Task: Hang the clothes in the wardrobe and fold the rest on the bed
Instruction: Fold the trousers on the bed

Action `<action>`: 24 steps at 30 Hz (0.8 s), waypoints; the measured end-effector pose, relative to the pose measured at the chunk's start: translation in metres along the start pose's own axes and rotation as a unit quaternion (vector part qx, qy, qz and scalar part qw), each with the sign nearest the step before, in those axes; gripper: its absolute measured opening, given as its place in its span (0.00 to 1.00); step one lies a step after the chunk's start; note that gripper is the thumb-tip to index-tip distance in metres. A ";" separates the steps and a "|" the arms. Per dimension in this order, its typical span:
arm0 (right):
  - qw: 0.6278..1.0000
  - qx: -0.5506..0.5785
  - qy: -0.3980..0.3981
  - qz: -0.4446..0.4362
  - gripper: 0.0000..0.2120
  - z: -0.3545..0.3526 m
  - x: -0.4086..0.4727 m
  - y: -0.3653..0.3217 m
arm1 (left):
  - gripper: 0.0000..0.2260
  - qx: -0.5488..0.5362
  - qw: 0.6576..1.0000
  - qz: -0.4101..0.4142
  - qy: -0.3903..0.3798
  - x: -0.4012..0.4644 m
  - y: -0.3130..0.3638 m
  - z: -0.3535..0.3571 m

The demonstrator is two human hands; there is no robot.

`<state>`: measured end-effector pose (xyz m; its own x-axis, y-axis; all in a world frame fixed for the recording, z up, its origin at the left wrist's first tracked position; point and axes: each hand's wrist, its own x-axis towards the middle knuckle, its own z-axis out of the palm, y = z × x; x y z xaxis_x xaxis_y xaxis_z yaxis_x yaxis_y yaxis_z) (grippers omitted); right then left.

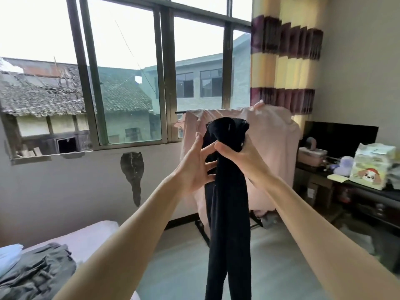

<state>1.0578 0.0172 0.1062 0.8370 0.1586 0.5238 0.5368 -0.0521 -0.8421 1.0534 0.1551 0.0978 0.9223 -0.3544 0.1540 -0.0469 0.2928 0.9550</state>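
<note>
A wide window [121,79] fills the far wall of a bedroom, its striped curtain [285,61] drawn to the right, as a person sorts laundry. Below it, the corner of the bed [86,237] enters at lower left, carrying a crumpled grey garment [39,271]. Across the room a drying rack [203,230] stands draped with a pale pink garment [275,152], and beside it a dark surface [368,193] holds a television and assorted packets.

At centre, held up in front of the rack, a pair of black tights [227,213] hangs in two long legs that run out of the bottom of the view. The right hand [234,153] is clenched around the bunched waistband, which bulges above the fist. The left hand [194,167] is spread, fingers splayed and touching the fabric just below that grip, closed on nothing.

The tights appear thin, light and very stretchy, limp enough to slump wherever they are unsupported and likely to snag on a rough edge. They would seem better suited to folding on the bed than to a hanger. The waistband looks the sound place to hold; taking both sides of it, then running a hand down to gather the legs together, should keep them straight for folding.
</note>
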 end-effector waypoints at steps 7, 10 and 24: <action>1.000 -0.014 0.026 0.012 0.07 0.030 -0.008 0.044 | 0.25 0.050 0.993 -0.017 0.109 -0.021 -0.019 -0.051; 0.999 -0.047 -0.010 -0.012 0.06 0.069 -0.021 0.053 | 0.05 0.202 0.948 0.029 0.246 -0.058 -0.030 -0.095; 0.988 -0.080 -0.127 -0.044 0.11 0.344 -0.183 0.028 | 0.44 0.533 0.805 0.083 0.247 -0.327 -0.020 -0.294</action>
<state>0.8832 0.3260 -0.0580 0.7434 0.4100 0.5284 0.6337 -0.1791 -0.7525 0.8652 0.5269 -0.0463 0.8972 0.0847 0.4334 -0.2442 -0.7225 0.6468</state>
